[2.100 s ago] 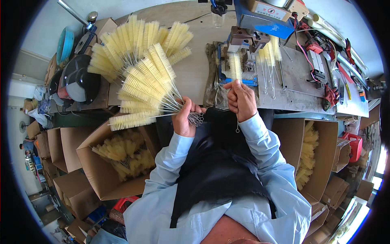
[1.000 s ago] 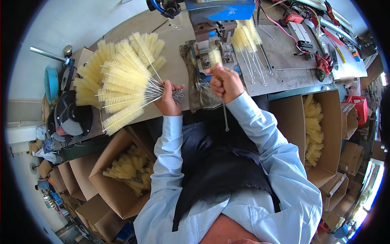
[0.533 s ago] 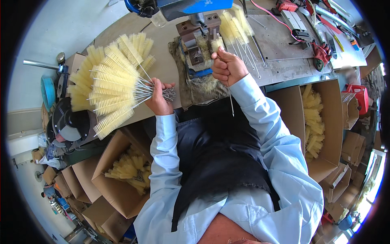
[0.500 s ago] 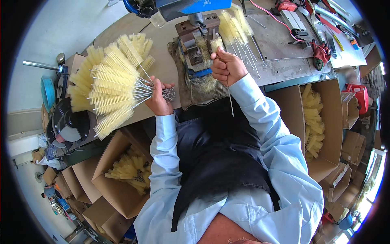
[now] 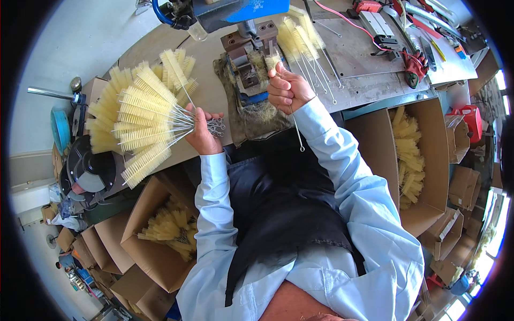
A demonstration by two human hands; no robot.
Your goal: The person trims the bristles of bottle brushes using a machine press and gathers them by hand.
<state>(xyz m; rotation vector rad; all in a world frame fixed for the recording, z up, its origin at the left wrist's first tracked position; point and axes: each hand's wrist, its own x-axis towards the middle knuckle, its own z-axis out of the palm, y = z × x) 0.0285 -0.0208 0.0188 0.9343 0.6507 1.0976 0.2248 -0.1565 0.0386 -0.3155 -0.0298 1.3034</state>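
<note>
My left hand (image 5: 203, 131) is closed round the wire stems of a fanned bundle of pale yellow bottle brushes (image 5: 142, 109). Their looped wire ends stick out past my palm on the right. In my right hand (image 5: 289, 91) is a single bottle brush (image 5: 273, 64), its bristle head pointing away from me and its looped wire stem hanging below my fist. The head is at the dark metal block of a blue machine (image 5: 251, 51); whether it touches the metal I cannot tell. Loose bristle trimmings (image 5: 261, 113) lie below the block on a dirty cloth (image 5: 233, 101).
Several more brushes (image 5: 302, 43) lie on the table right of the machine. Open cardboard boxes of brushes stand at lower left (image 5: 142, 235) and right (image 5: 431, 214). A red glove (image 5: 415, 67) and tools lie at far right. A bench grinder (image 5: 88, 166) stands at left.
My right hand has moved slightly up and left with its brush, whose head is now closer to the machine's block. My left hand still holds the bundle; the whole view has shifted slightly.
</note>
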